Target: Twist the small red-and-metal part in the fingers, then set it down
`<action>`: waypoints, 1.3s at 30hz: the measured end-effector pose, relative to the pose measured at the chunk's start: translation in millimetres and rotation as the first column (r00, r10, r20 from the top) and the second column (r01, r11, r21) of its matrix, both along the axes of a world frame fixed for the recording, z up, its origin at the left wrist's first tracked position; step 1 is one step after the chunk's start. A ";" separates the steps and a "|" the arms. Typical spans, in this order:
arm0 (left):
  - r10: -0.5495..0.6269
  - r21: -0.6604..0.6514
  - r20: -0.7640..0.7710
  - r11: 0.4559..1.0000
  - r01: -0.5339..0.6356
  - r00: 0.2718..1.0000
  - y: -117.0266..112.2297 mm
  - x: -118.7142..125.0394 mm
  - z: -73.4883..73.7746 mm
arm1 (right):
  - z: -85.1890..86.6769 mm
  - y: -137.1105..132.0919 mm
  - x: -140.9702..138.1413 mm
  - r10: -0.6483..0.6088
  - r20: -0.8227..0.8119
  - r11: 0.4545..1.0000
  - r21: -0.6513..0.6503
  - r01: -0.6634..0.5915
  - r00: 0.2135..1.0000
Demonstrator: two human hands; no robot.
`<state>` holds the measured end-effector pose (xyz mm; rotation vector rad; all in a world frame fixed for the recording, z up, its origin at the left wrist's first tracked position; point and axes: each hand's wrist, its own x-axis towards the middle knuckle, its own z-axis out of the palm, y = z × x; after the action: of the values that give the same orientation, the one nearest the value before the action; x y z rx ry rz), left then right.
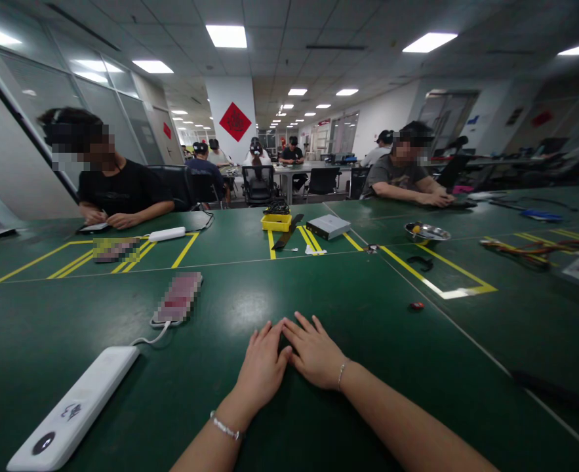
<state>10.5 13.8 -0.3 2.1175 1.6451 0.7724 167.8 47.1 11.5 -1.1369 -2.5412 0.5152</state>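
My left hand [264, 364] lies palm down on the green table [368, 406], fingers stretched forward. Beside it my right hand [315, 354] rests flat too, its fingers spread, and the two hands touch at the fingertips and thumbs. Neither holds anything. To the left of them lies a phone [178, 298] with a blurred screen. A white cable [154, 339] joins it to a long white power bank [75, 413] with a round dark button and handwriting on top.
Farther back are a yellow tray [276, 223] with black cables, a grey metal box [328, 226], and a steel bowl [427, 232]. A small red object [416, 306] lies to the right. Bundled wires [520, 252] lie at far right. Two people sit across the table.
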 end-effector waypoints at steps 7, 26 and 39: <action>-0.020 -0.034 -0.075 0.999 0.018 0.997 -1.6 -2.0 6.8 | 19.1 25.5 43.9 -0.240 0.065 0.954 0.200 0.223 0.969; -0.009 -0.047 -0.031 0.999 0.007 0.999 -0.5 -3.5 6.3 | -5.5 68.2 207.2 -0.911 0.165 0.406 0.213 0.889 0.377; -0.002 -0.057 0.022 0.998 0.003 1.000 -0.2 -2.5 9.2 | 5.0 66.6 177.1 -0.854 -0.085 0.477 0.264 0.838 0.513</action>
<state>8.0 13.6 8.8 2.0648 1.6340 0.7366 344.9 113.7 16.5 -2.0735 -1.6209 -0.1495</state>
